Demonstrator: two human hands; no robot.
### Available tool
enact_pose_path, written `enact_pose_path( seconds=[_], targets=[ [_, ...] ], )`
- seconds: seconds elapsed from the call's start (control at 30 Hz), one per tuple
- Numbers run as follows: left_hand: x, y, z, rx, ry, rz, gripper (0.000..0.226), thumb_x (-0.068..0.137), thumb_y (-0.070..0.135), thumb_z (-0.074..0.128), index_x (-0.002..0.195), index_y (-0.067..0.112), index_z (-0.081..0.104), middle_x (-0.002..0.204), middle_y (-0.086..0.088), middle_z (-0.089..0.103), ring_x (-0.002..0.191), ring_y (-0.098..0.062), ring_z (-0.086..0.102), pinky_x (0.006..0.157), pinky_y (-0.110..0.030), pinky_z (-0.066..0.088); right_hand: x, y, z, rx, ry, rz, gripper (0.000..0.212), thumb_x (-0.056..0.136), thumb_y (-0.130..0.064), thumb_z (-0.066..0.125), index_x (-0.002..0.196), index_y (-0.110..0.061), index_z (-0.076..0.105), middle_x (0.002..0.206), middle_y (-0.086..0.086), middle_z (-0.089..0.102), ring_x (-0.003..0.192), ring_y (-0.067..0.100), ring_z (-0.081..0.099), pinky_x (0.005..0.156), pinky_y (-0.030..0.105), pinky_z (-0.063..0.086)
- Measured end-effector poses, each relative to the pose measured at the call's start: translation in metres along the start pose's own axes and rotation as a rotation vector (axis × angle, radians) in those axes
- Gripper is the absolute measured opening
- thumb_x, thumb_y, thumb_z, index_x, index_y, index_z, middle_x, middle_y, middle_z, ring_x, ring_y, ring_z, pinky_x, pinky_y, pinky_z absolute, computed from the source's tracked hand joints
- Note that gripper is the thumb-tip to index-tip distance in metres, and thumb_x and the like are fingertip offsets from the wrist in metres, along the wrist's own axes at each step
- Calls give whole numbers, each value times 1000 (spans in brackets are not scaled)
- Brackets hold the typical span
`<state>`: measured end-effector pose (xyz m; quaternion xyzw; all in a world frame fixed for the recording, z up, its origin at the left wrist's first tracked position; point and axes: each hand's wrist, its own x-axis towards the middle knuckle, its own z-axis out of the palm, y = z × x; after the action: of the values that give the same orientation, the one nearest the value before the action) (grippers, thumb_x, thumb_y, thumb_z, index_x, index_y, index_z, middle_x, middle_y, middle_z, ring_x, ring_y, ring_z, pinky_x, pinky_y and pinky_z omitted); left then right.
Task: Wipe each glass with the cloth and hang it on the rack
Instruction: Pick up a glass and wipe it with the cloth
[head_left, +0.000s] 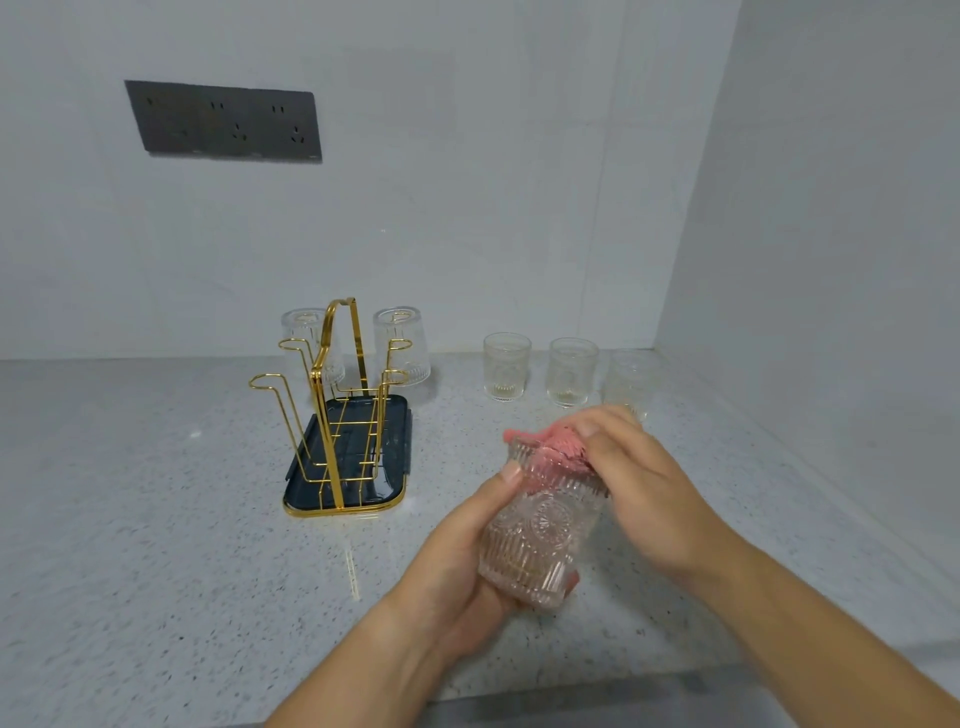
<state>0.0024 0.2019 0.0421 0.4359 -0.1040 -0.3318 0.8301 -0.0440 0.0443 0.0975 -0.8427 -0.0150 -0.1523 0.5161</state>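
My left hand (457, 561) grips a ribbed clear glass (540, 530) from the left and below, tilted, over the counter. A pink cloth (556, 449) is stuffed into the glass's mouth, and my right hand (639, 478) grips the cloth there. The gold wire rack (332, 410) stands to the left on a dark tray (397, 467). Two glasses hang upside down on its far pegs, one at the left (306, 338) and one at the right (402, 345). The near pegs are bare.
Three upright glasses stand in a row by the back wall: (506, 366), (571, 371) and a blurred one (626, 379) partly behind my right hand. A wall closes the right side. A dark socket panel (223, 122) sits on the back wall. The speckled counter (156, 519) ends at a front edge.
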Motion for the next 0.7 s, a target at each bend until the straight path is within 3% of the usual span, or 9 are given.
enact_pose_path(
  seconds=[0.07,0.17,0.2,0.27,0.33,0.5,0.6,0.7],
  targets=[
    [1,1,-6,9,0,6,50,83,47,75,117,11,78,108,-20,74,86,-34,71,69,-42,59,-4,2,-5,-18,-78,-58,58,107,-50,32,86,-4,60,90,-4,57,87,10,57,88,31,45],
    [0,5,-8,24,-38,17,43,80,50,69,104,17,83,100,-16,76,79,-31,72,66,-40,57,-9,3,-12,-117,-226,-156,68,100,-60,37,89,3,60,92,13,58,91,26,57,90,46,48],
    [0,5,-8,39,-50,15,43,81,50,67,104,18,83,99,-14,76,79,-29,72,65,-39,56,-11,0,-15,-129,-275,-148,62,98,-60,41,92,-3,66,92,9,63,92,24,60,89,42,49],
    [0,6,-8,92,-56,-6,42,88,50,60,104,18,82,101,-11,77,81,-26,72,66,-37,57,-12,-5,-20,-155,-382,-105,33,96,-53,58,92,-25,74,89,-12,70,87,5,65,82,20,47],
    [-1,6,-8,142,-74,-32,41,94,47,55,104,17,83,105,-11,78,87,-23,74,74,-37,59,-14,-9,-25,-177,-513,-52,8,91,-39,75,94,-32,76,93,-18,76,91,-1,70,85,15,49],
    [-2,11,-11,238,-79,-11,56,71,53,86,105,9,82,116,-23,73,110,-39,66,108,-58,47,-13,-14,-30,-177,-668,17,35,82,-32,85,115,-25,75,115,-9,78,115,8,69,110,36,46],
    [-1,12,-10,287,-129,2,67,63,54,93,110,8,79,112,-21,74,105,-35,69,102,-51,52,-13,-17,-32,-69,-728,84,53,81,-22,86,129,-26,64,127,-4,73,122,14,67,111,40,47],
    [-1,15,-10,287,-153,-22,68,62,53,94,109,7,78,106,-18,74,96,-29,71,89,-40,57,-15,-20,-30,-99,-737,93,54,82,-19,87,129,-28,64,127,-8,73,121,8,67,109,31,48]
  ],
)
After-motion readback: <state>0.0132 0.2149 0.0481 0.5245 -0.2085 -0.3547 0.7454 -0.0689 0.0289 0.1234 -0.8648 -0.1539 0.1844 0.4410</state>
